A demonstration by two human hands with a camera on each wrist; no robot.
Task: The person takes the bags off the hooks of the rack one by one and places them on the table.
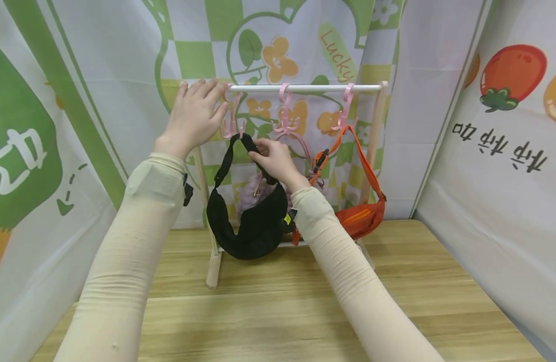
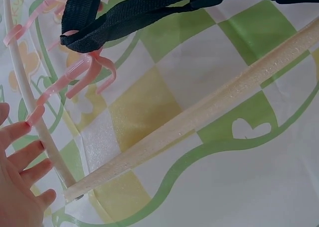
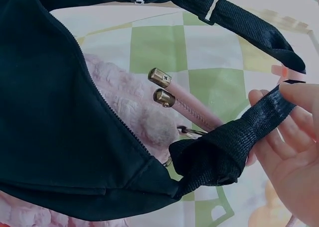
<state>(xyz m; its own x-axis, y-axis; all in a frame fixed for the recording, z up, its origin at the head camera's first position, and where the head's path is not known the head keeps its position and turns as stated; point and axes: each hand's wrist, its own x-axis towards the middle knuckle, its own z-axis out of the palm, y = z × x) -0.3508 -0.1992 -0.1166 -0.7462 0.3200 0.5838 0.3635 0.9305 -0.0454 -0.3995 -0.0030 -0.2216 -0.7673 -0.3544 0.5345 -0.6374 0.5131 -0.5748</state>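
Note:
A black waist bag hangs by its strap from the left pink hook on the rack. My right hand pinches the black strap between thumb and fingers, just below the hook's prongs. Up at the left end of the metal rail is my left hand; its fingers are extended, with a fingertip at the hook's top in the left wrist view. Behind the black bag, a fluffy pink bag is partly hidden; its handle loops over the middle pink hook.
An orange waist bag hangs from the right pink hook. The rack's wooden post and foot stand on a wood-grain table. Printed fabric walls enclose the back and sides.

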